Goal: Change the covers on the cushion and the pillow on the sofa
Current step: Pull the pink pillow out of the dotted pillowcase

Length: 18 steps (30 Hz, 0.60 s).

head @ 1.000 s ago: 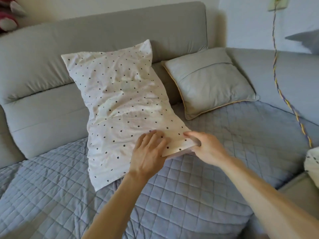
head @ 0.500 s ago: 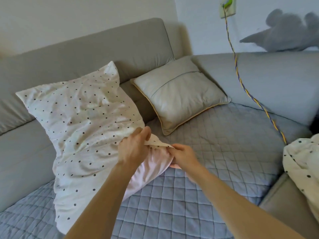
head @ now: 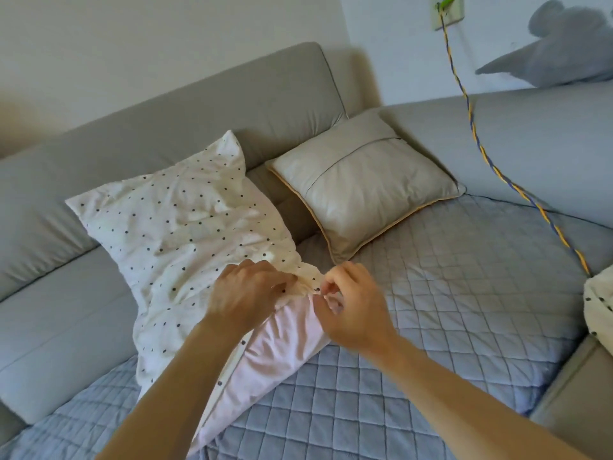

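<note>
Right hand (head: 355,307) up at cover (head: 185,234), fingers (head: 335,277) unclear

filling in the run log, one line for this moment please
left hand: grips dotted cover | right hand: pinches cover edge | pink pillow: partly exposed | cushion: untouched

soft, even daylight fills the scene, fairly bright. the sofa backrest (head: 232,104) throws a faint shadow to its right on the wall (head: 166,44), and a darker one sits between pillow (head: 185,234) and cushion (head: 365,184). wide-angle bending curves the far and side edges, and detail is slightly soft throughout.
</note>
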{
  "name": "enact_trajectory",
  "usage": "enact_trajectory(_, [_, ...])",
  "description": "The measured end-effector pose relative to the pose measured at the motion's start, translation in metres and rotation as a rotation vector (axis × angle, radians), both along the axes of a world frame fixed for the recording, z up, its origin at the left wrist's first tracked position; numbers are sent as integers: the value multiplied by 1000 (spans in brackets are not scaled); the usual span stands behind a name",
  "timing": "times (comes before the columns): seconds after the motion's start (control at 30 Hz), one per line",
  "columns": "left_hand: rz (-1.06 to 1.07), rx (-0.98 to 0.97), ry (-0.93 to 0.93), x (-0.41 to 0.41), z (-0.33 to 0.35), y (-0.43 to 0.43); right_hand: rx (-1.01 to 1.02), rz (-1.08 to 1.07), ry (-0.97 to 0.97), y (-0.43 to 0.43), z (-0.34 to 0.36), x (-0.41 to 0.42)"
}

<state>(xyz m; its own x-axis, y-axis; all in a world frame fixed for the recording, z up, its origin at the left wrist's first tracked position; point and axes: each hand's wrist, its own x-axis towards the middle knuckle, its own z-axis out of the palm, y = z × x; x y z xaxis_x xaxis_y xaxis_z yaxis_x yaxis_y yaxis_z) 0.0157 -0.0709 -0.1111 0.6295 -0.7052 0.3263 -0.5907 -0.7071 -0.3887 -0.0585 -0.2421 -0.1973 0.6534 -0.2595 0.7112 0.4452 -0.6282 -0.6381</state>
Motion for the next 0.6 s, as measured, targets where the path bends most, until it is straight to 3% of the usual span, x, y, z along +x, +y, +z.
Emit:
enact_trajectory(0.07, [18,43,1,0,5,-4,-274,115,20,14,2,-4])
enact_trajectory(0.17, [100,170,35,-3,2,-13,-523,148,304,21,-13,-10])
enact_trajectory(0.4, [127,346,80,-10,-2,-21,-565,79,563,7,-12,-13])
enact_trajectory(0.53, [46,458,-31,-11,-8,-34,-501,124,608,8,-11,-6])
enact_trajectory(0.6, [110,506,-63,-7,-5,-36,-502,134,618,6,-6,-4])
